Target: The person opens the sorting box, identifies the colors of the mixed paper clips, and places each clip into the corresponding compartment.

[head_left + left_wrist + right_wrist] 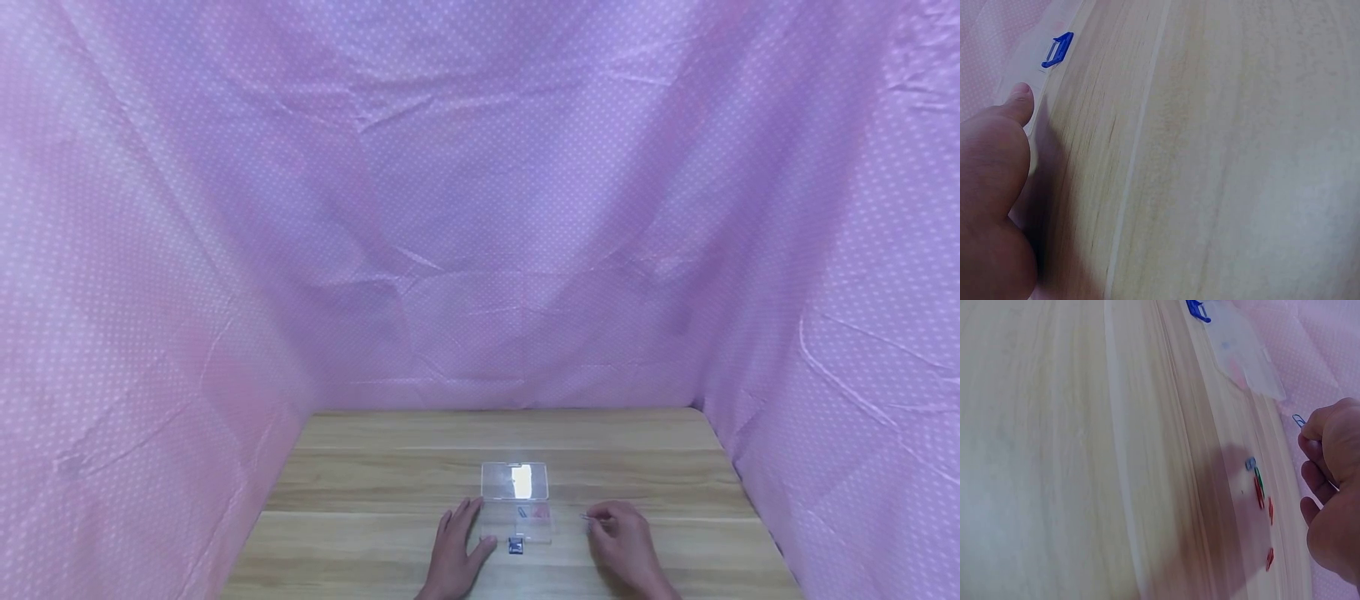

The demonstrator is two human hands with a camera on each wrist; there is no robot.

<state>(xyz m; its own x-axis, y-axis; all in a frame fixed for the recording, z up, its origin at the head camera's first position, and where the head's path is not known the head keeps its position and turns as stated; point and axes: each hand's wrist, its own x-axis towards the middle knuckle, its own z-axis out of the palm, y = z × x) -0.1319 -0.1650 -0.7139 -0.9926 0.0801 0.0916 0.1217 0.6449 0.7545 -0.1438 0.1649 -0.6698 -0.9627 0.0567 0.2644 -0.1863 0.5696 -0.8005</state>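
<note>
A clear plastic box [498, 521] lies on the table with its lid [497, 481] tipped back and a blue latch [1060, 50] at the front. Inside its right part are small blue and reddish pieces. My left hand [453, 550] rests at the box's left side, fingers extended, with the thumb [1021, 100] against the front edge. To the right of the box, my right hand [621, 537] pinches a blue paper clip [1299, 420] between thumb and forefinger, raised above the table. The clip's lower end is hidden by the fingertips.
Below the right hand, several paper clips lie loose on the wooden table [360, 492]: a green clip [1259, 478], red clips [1270, 511] and a bluish-grey clip [1250, 464]. Pink dotted cloth [480, 208] hangs behind the table and along both sides.
</note>
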